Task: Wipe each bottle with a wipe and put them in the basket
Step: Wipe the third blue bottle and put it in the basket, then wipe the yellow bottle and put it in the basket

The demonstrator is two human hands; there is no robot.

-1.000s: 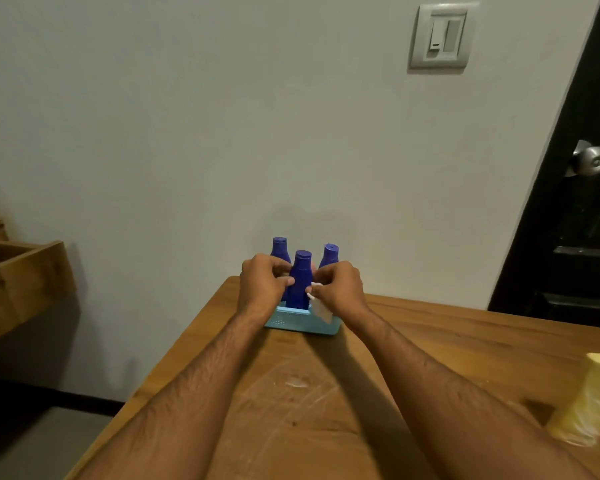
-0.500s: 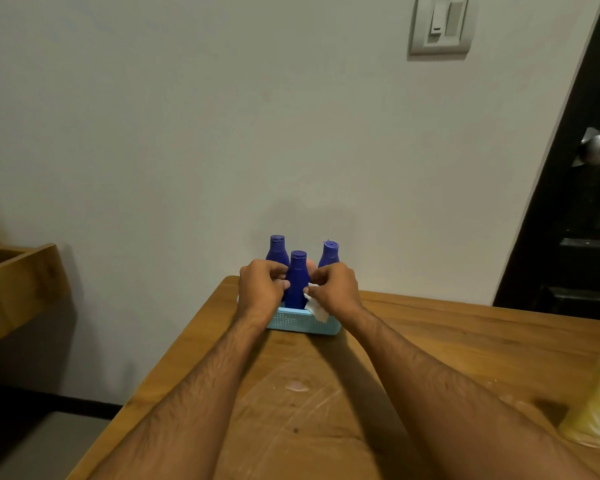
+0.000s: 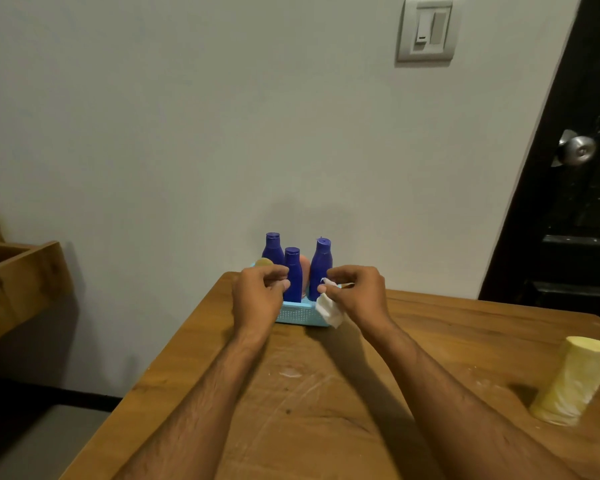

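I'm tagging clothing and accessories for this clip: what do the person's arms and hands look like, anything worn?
Both forearms are bare as far as the frame shows, with visible hair and no sleeves in view. The left hand and right hand wear no gloves; no rings, watch or bracelet are visible from this side.

Three blue bottles [image 3: 292,275] stand upright in the light-blue basket [image 3: 297,314]; crumpled white wipe [image 3: 329,309] beside.

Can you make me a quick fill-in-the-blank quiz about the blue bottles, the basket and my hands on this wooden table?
1. The number of dark blue plastic bottles standing in the light blue perforated basket is ____.
2. The crumpled white wipe is pinched by the ____ hand.
3. The left hand holds ____.
4. The pale yellow cylinder stands on the wooden ____.

Missing words: three; right; nothing; table
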